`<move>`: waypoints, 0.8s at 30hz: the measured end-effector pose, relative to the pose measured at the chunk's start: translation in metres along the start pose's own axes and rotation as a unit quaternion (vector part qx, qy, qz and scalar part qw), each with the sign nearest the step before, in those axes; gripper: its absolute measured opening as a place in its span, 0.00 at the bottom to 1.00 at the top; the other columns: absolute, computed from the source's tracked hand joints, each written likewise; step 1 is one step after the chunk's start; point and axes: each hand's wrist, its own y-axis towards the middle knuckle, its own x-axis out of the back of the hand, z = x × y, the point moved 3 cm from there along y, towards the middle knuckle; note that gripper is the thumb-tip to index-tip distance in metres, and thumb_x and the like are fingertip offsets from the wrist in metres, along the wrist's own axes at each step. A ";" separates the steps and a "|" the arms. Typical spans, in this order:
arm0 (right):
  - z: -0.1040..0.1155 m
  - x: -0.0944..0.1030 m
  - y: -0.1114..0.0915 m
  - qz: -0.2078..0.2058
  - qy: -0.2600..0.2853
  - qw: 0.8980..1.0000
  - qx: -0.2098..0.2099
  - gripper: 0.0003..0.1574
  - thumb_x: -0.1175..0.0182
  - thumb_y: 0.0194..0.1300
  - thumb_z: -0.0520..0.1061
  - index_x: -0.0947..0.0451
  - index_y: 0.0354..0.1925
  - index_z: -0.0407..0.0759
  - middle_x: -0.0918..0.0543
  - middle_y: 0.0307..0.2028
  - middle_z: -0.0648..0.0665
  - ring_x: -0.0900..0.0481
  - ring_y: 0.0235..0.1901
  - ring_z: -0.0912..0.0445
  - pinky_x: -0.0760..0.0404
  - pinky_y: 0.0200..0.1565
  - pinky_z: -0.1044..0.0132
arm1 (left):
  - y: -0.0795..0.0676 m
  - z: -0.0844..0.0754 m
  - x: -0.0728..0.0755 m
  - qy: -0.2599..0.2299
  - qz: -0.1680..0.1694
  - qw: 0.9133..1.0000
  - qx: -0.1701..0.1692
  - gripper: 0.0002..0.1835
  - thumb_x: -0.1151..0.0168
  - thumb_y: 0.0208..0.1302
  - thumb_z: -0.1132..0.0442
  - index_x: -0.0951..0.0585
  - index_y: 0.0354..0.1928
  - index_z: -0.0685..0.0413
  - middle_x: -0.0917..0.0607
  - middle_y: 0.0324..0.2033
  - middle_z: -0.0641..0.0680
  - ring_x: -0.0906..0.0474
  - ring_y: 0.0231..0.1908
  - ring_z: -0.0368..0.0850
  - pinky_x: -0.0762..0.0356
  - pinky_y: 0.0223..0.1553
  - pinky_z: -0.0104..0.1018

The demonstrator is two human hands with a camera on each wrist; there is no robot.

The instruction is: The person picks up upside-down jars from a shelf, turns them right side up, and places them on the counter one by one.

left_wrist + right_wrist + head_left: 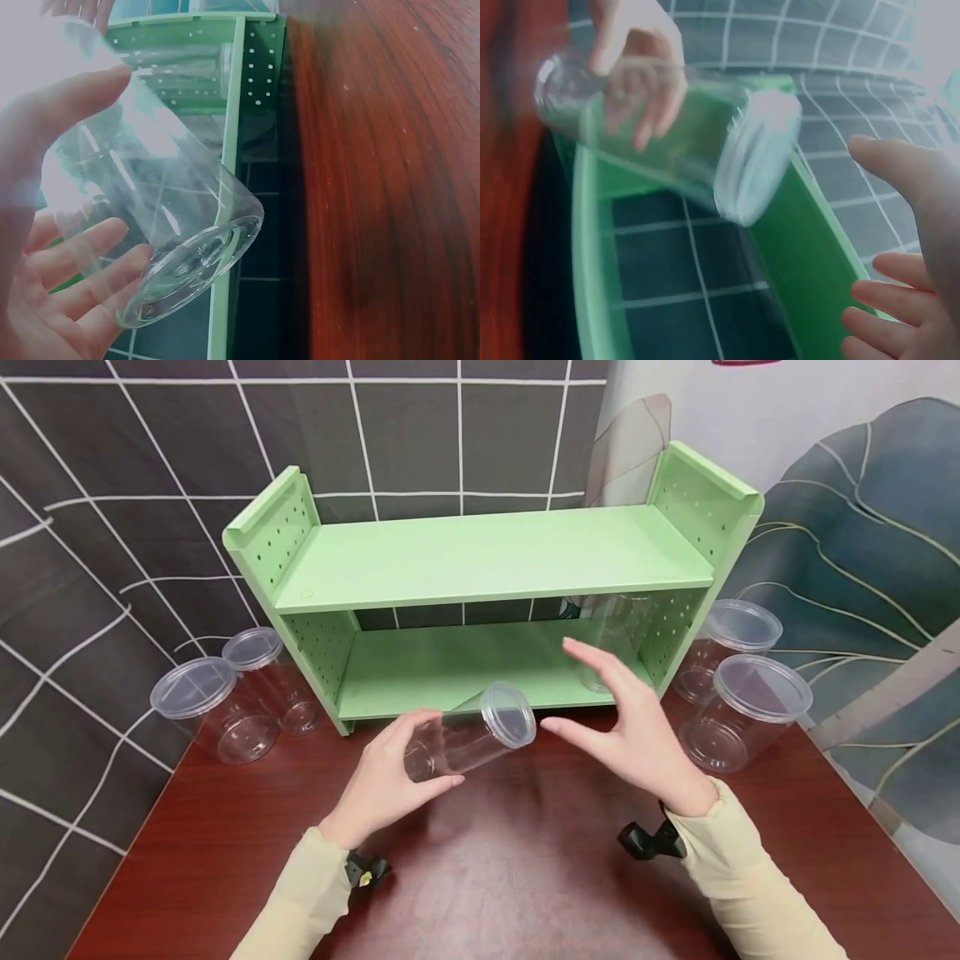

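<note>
A clear plastic jar (468,739) with a translucent lid is tilted above the table, its lid toward the right. My left hand (390,777) grips it near its base, thumb on one side and fingers on the other. In the left wrist view the jar's round bottom (195,270) faces outward. My right hand (630,731) is beside the lid, thumb and fingers spread, apart from the jar. In the right wrist view a gap shows between the lid (757,157) and the right hand (907,247). Another clear jar (618,639) stands on the lower shelf, partly behind the right hand.
A green two-tier shelf (480,560) stands at the back of the reddish-brown table (487,877). Two lidded jars, one in front (225,718) and one behind (273,681), stand left of it. Two more, a front jar (738,714) and a rear jar (731,635), stand right.
</note>
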 end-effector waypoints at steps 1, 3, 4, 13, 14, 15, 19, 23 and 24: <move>0.002 0.005 0.001 -0.012 -0.003 1.000 -0.003 0.50 0.26 0.45 0.39 0.36 0.65 0.42 0.30 0.61 0.47 0.33 0.60 0.51 0.36 0.61 0.62 | -0.001 0.001 0.001 -0.004 -0.004 1.000 0.005 0.42 0.27 0.43 0.41 0.32 0.62 0.40 0.24 0.48 0.39 0.28 0.50 0.38 0.28 0.52 0.39; 0.000 0.014 0.002 -0.038 -0.013 0.999 -0.010 0.49 0.26 0.44 0.36 0.35 0.65 0.39 0.30 0.61 0.44 0.33 0.59 0.49 0.36 0.60 0.62 | -0.004 0.004 0.003 -0.009 -0.015 1.000 0.014 0.42 0.26 0.43 0.42 0.32 0.61 0.41 0.23 0.46 0.40 0.27 0.49 0.37 0.28 0.51 0.40; -0.002 0.018 0.002 -0.053 -0.016 0.998 -0.014 0.49 0.26 0.44 0.34 0.35 0.64 0.37 0.30 0.61 0.43 0.33 0.60 0.48 0.36 0.61 0.62 | -0.005 0.005 0.004 -0.009 -0.019 1.000 0.019 0.42 0.26 0.43 0.43 0.32 0.61 0.41 0.22 0.46 0.40 0.27 0.49 0.37 0.28 0.51 0.40; -0.028 0.053 -0.001 -0.215 0.033 0.973 -0.075 0.45 0.31 0.47 0.28 0.33 0.64 0.40 0.30 0.62 0.42 0.30 0.58 0.51 0.31 0.56 0.66 | -0.012 0.014 0.013 -0.019 -0.046 0.996 0.070 0.41 0.24 0.40 0.43 0.34 0.58 0.40 0.22 0.47 0.39 0.26 0.48 0.35 0.26 0.47 0.38; -0.031 0.056 -0.001 -0.229 0.036 0.969 -0.080 0.44 0.31 0.48 0.29 0.33 0.64 0.40 0.30 0.61 0.42 0.30 0.58 0.51 0.30 0.56 0.67 | -0.013 0.015 0.014 -0.020 -0.048 0.996 0.077 0.42 0.24 0.40 0.43 0.34 0.58 0.40 0.23 0.48 0.39 0.26 0.48 0.35 0.26 0.47 0.38; -0.035 0.060 0.000 -0.241 0.038 0.966 -0.087 0.44 0.31 0.48 0.29 0.33 0.64 0.40 0.30 0.61 0.42 0.30 0.58 0.51 0.28 0.53 0.69 | -0.014 0.016 0.016 -0.019 -0.052 0.995 0.082 0.42 0.24 0.40 0.43 0.35 0.58 0.41 0.23 0.48 0.40 0.26 0.48 0.35 0.26 0.48 0.38; -0.049 0.070 0.000 -0.285 0.044 0.949 -0.126 0.42 0.32 0.51 0.32 0.34 0.64 0.41 0.32 0.62 0.46 0.36 0.62 0.54 0.33 0.59 0.68 | -0.017 0.019 0.022 -0.002 -0.063 0.993 0.097 0.46 0.25 0.37 0.40 0.36 0.60 0.40 0.23 0.49 0.42 0.25 0.48 0.37 0.26 0.48 0.41; -0.061 0.076 0.001 -0.310 0.050 0.935 -0.162 0.41 0.34 0.54 0.35 0.36 0.65 0.41 0.34 0.64 0.49 0.39 0.63 0.57 0.41 0.64 0.67 | -0.021 0.022 0.029 0.028 -0.075 0.992 0.097 0.49 0.26 0.36 0.37 0.35 0.63 0.40 0.25 0.50 0.42 0.25 0.48 0.39 0.26 0.47 0.44; -0.063 0.076 0.001 -0.311 0.052 0.934 -0.169 0.40 0.34 0.54 0.35 0.36 0.65 0.41 0.35 0.64 0.49 0.39 0.63 0.57 0.42 0.64 0.67 | -0.022 0.022 0.031 0.032 -0.079 0.992 0.097 0.49 0.25 0.35 0.36 0.34 0.62 0.40 0.25 0.49 0.41 0.25 0.47 0.39 0.26 0.47 0.45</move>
